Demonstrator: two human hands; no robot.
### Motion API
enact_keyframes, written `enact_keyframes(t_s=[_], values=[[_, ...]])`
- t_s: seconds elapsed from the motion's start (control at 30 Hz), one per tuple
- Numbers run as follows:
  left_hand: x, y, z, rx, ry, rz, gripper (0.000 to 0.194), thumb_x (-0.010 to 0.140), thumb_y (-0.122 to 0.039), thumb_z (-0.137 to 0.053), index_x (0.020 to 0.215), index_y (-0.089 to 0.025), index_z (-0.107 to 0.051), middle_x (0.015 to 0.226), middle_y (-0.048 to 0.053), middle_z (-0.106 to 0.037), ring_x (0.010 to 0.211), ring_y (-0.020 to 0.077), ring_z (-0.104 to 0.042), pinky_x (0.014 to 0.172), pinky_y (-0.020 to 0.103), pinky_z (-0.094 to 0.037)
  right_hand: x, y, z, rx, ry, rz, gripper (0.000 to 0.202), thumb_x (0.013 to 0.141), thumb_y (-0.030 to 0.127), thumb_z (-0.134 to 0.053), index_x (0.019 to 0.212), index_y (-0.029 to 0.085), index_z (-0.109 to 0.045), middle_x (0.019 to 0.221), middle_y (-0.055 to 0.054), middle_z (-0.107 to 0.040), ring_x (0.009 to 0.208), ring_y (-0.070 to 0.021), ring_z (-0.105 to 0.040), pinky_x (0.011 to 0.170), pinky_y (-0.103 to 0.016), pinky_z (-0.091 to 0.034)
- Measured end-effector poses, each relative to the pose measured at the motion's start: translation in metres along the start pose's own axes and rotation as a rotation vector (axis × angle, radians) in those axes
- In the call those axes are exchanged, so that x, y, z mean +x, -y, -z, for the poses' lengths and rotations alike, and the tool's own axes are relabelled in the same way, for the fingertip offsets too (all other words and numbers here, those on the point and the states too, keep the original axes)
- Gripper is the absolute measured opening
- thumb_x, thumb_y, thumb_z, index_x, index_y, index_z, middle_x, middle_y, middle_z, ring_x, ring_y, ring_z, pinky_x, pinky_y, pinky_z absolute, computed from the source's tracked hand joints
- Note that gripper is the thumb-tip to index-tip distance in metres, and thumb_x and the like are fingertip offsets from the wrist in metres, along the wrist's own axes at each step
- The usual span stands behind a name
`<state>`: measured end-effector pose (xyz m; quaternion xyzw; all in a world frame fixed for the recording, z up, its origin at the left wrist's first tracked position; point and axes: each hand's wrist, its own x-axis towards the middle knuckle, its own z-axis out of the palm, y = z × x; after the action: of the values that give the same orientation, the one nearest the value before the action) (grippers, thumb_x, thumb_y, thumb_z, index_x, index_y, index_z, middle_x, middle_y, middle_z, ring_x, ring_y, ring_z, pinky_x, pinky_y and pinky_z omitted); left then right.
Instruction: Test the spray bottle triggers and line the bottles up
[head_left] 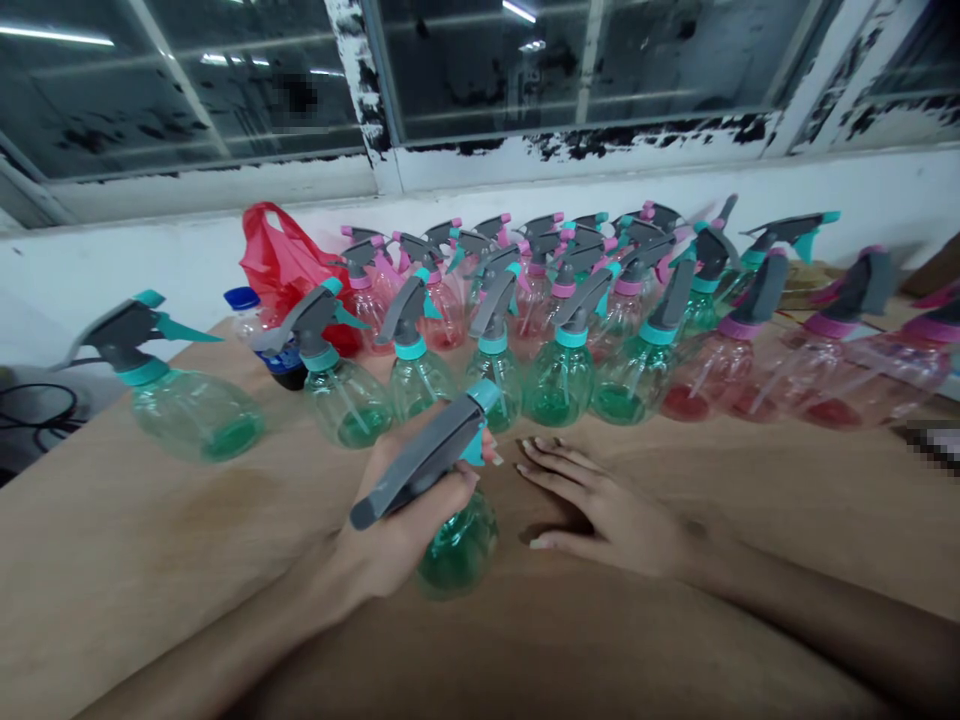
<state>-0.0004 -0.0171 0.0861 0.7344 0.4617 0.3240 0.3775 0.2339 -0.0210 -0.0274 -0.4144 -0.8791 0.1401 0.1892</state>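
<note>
My left hand point(397, 520) is wrapped around the neck of a green spray bottle point(461, 550) with a grey head and a teal nozzle and trigger. The bottle is close to me, at the middle of the table; its collar is hidden by my fingers. To its right, my right hand point(600, 500) lies palm down on the wooden table with its fingers stretched out, holding nothing. Just beyond both hands stands a row of green spray bottles, among them one point(559, 385) straight ahead and another point(349, 400) farther left.
Pink spray bottles point(709, 375) continue the row on the right, with several more crowded behind. At the far left stands a lone green spray bottle point(195, 410). A blue-capped drink bottle point(281, 355) and a red plastic bag point(289, 255) are near the wall. Black cables point(41, 410) lie left.
</note>
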Motion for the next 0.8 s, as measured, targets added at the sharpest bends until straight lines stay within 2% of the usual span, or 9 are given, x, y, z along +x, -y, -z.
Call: enact_keyframes(t_s=[0.2, 0.43, 0.63, 0.8], values=[[-0.0014, -0.0012, 0.0014, 0.006, -0.008, 0.014, 0.035, 0.073, -0.029, -0.053, 0.106, -0.027, -0.064, 0.076, 0.002, -0.069, 0.08, 0.023, -0.066, 0.07, 0.032, -0.053, 0.0005, 0.0006, 0.0001, 0.0, -0.002, 0.004, 0.071, 0.084, 0.061, -0.049, 0.143, 0.023, -0.033, 0.151, -0.006, -0.031, 0.14, -0.0245, -0.024, 0.114, -0.047, -0.022], [-0.0009, -0.0054, 0.0004, 0.025, -0.009, 0.009, 0.042, 0.074, -0.029, -0.051, 0.114, -0.028, -0.062, 0.084, 0.002, -0.072, 0.081, 0.0222, -0.068, 0.075, 0.031, -0.054, 0.0007, 0.0005, 0.0, 0.008, -0.015, 0.005, 0.069, 0.085, 0.059, -0.049, 0.143, 0.025, -0.034, 0.15, -0.005, -0.032, 0.139, -0.0251, -0.026, 0.113, -0.049, -0.024], [-0.002, -0.0051, 0.0, 0.056, -0.015, 0.014, 0.042, 0.075, -0.029, -0.05, 0.115, -0.029, -0.062, 0.085, 0.001, -0.072, 0.081, 0.0217, -0.068, 0.075, 0.03, -0.054, 0.0006, -0.0019, -0.0019, -0.011, -0.012, 0.015, 0.07, 0.085, 0.059, -0.049, 0.143, 0.024, -0.033, 0.15, -0.005, -0.032, 0.139, -0.0248, -0.025, 0.114, -0.048, -0.024], [-0.0026, -0.0056, 0.0008, 0.04, -0.013, -0.005, 0.04, 0.077, -0.028, -0.051, 0.116, -0.027, -0.061, 0.093, 0.001, -0.072, 0.084, 0.0196, -0.068, 0.078, 0.027, -0.053, 0.001, -0.0007, -0.0002, -0.021, 0.014, 0.0, 0.07, 0.085, 0.06, -0.047, 0.142, 0.022, -0.035, 0.151, -0.005, -0.031, 0.14, -0.0241, -0.023, 0.114, -0.047, -0.023]])
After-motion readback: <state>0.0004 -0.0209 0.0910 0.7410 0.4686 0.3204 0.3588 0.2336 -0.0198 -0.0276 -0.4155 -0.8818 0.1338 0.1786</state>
